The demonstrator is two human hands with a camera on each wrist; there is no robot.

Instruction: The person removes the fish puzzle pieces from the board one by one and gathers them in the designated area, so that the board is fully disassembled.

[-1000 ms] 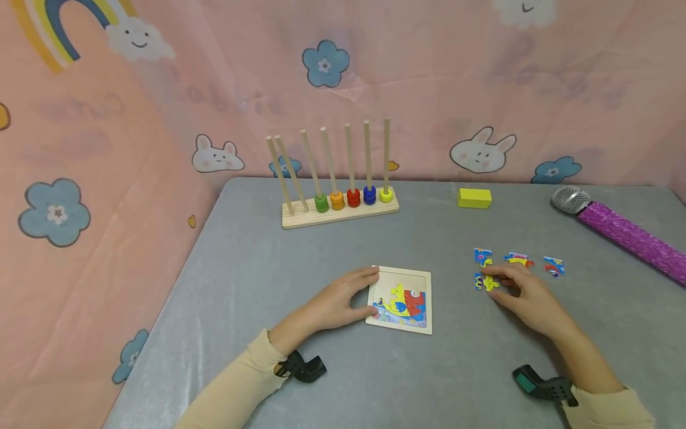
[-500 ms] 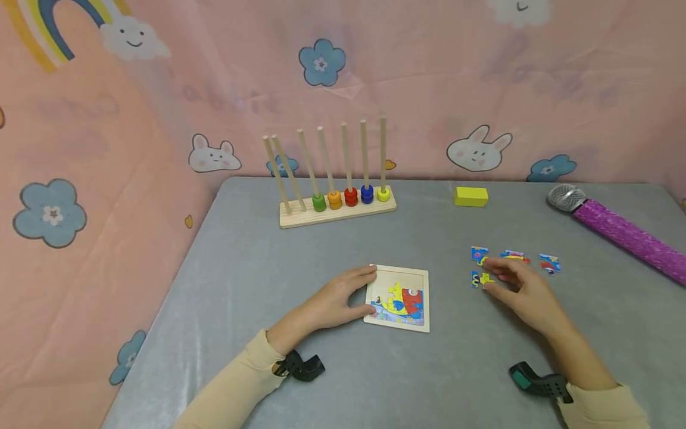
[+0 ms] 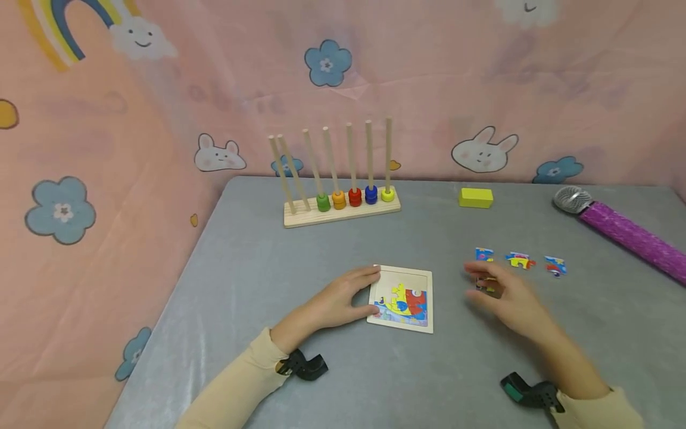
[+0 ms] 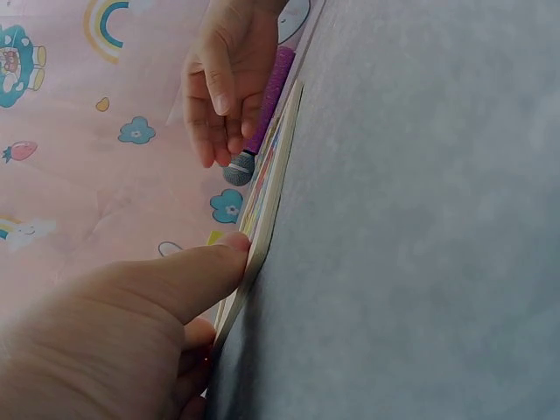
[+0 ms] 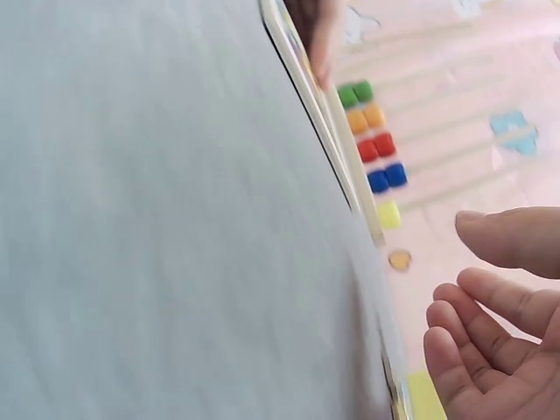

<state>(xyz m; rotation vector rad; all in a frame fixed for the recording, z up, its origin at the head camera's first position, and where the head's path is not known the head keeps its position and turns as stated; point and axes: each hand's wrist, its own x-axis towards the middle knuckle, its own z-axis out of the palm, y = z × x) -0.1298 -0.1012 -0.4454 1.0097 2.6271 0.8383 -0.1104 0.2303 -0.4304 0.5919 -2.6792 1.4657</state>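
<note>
My left hand (image 3: 343,301) holds the left edge of a square wooden puzzle board (image 3: 403,269), its thumb and fingers spread along the rim; the left wrist view shows the thumb (image 4: 206,271) on the edge. Fish-like picture pieces in yellow, red and blue fill the board's lower part. My right hand (image 3: 511,301) hovers over loose puzzle pieces, thumb and fingers apart. Nothing shows between the thumb and relaxed fingers of the right hand (image 5: 499,324) in the right wrist view. Beneath it lies a blue-and-yellow piece (image 3: 486,286), partly hidden; a blue piece (image 3: 484,254) lies just behind.
Two more pieces, one yellow and red (image 3: 520,260) and one blue and red (image 3: 555,266), lie farther right. At the back stand a wooden peg rack (image 3: 343,215) with coloured rings and a yellow block (image 3: 476,198). A purple glittery microphone (image 3: 632,232) lies at right.
My right hand has shifted left, away from the yellow piece that its fingertips were at, and its thumb and fingers stay apart. The left hand stays at the board.
</note>
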